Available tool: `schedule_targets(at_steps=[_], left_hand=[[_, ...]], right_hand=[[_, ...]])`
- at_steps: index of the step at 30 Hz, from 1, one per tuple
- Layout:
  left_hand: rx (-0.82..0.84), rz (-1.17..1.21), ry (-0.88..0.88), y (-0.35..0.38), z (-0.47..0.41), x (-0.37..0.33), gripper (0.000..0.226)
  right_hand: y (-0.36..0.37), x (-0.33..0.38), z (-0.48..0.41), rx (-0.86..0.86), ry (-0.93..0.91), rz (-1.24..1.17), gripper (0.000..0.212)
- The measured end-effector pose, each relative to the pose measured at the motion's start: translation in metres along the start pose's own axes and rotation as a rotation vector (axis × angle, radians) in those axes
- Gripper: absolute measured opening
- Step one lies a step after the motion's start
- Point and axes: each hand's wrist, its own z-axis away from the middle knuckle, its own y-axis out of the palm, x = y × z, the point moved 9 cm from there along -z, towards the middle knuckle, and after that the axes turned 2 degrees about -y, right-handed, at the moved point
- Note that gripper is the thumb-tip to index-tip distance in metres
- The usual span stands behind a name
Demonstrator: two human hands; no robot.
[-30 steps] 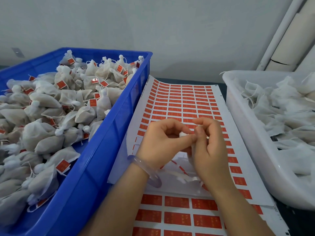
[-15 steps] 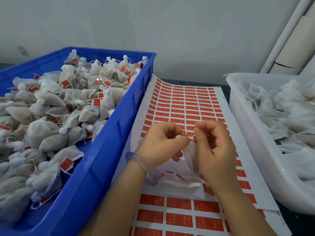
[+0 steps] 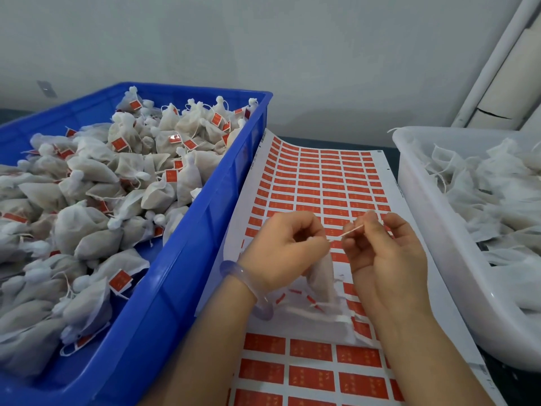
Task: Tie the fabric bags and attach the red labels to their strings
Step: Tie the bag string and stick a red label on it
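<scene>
- Nearest, a sheet of red labels lies flat on the surface right under the work, likely so a label can be peeled off without reaching.
- The left hand is curled, pinching the neck of a fabric bag that hangs below it over the sheets. The right hand pinches the string and draws it taut sideways, apparently to cinch the bag shut.
- A second label sheet stretches beyond the hands, its left edge curling up against the blue crate.
- The crate, on the left, holds finished bags, tied and labelled. The white tub, on the right, holds untied bags. I judge that supply and output flank the hands on purpose.
</scene>
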Motion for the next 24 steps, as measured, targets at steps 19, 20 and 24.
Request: schedule_targets(at_steps=[19,20,24], left_hand=[[-0.066,0.406,-0.03,-0.004,-0.004,0.002,0.016],[-0.089,0.388,-0.028,-0.005,-0.004,0.002,0.017],[-0.151,0.383,0.002,-0.01,-0.003,0.002,0.014]], right_hand=[[0.039,-0.013,0.018,0.421,-0.128,0.611,0.053],[0.04,-0.013,0.018,0.431,-0.145,0.614,0.052],[0.035,-0.004,0.016,0.379,-0.23,0.644,0.049]])
